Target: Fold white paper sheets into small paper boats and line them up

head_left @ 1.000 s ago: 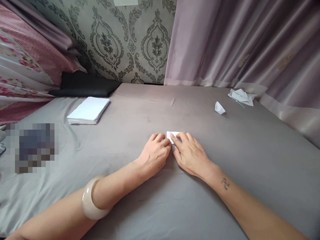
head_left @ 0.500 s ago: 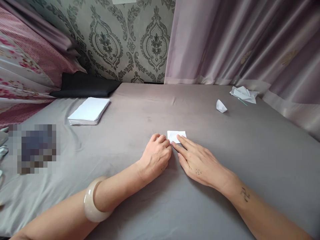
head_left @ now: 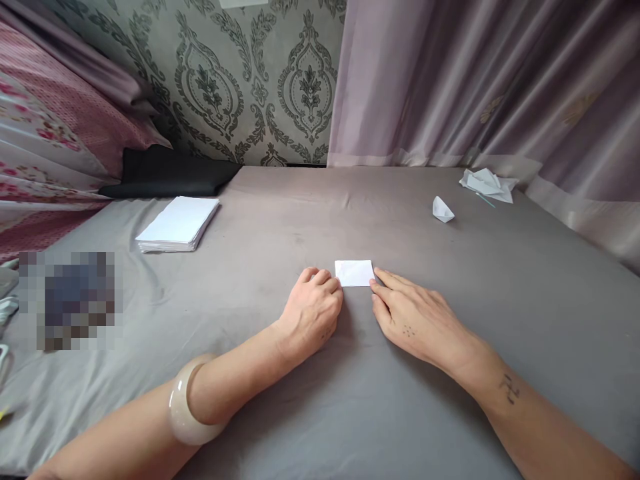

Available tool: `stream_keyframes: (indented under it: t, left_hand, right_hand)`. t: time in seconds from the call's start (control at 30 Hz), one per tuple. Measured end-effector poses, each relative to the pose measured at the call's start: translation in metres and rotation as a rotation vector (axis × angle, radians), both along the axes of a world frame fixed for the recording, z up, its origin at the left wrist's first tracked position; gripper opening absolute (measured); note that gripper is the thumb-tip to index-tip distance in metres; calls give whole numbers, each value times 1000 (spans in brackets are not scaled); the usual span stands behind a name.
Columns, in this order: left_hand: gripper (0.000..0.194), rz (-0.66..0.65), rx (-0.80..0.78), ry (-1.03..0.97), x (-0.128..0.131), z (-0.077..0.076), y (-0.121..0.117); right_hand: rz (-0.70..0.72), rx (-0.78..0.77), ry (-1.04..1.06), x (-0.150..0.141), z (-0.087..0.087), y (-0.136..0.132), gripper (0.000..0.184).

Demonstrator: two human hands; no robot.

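A small folded piece of white paper (head_left: 355, 273) lies flat on the grey cloth in front of me. My left hand (head_left: 314, 303) has its fingers curled at the paper's left edge, closed on that corner; the fingertips are partly hidden behind the knuckles. My right hand (head_left: 417, 310) lies with fingers stretched out, palm down, its fingertips at the paper's right edge. A pale bangle (head_left: 193, 400) circles my left forearm.
A stack of white paper (head_left: 177, 225) lies at the back left, near a black cloth (head_left: 175, 175). Toward the back right sit a folded paper boat (head_left: 442, 210) and a pile of folded white papers (head_left: 487, 183). A blurred patch (head_left: 77, 300) covers something at left.
My right hand has slid rightward across the paper, from its middle to its right edge, uncovering its face. My left hand stays at the left edge.
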State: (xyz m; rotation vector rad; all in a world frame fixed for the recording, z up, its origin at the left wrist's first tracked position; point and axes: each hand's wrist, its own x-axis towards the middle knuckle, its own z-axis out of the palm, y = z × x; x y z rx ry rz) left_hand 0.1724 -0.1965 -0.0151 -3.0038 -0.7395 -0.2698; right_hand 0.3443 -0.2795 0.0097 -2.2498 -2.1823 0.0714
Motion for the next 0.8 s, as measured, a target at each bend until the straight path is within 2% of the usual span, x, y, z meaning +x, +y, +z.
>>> stream_keyframes:
  t: [0.2,0.27,0.37,0.43,0.47,0.53,0.63,0.7,0.8]
  left_hand:
    - [23,91,-185,-129,0,3,5]
    - [21,196,-327,-260,1,1,10]
    - [15,432,-551,-440,5,-3,19]
    - [25,488,-620,-474,7,-5,23]
    - [30,475,-642,-476,7,-6,24]
    - [33,419,-666,-481,8,-6,24]
    - [22,365,-678,-506,8,-6,23]
    - [11,355,-670,-521,9,-5,21]
    - [2,297,-621,-551,10,-5,18]
  right_hand:
    - [-45,58,-28,14,-5,3,35]
    - [-54,100,-8,20,-7,6,30]
    - [-113,208,55,27,-11,13,28]
    - [-173,277,114,28,-15,17,22]
    - [-181,303,148,28,-18,19,26]
    - [-132,335,219,26,-24,23,47]
    - [-18,374,299,23,-33,26,65]
    - [45,413,329,22,-36,28,67]
    - [130,483,321,21,-38,29,59]
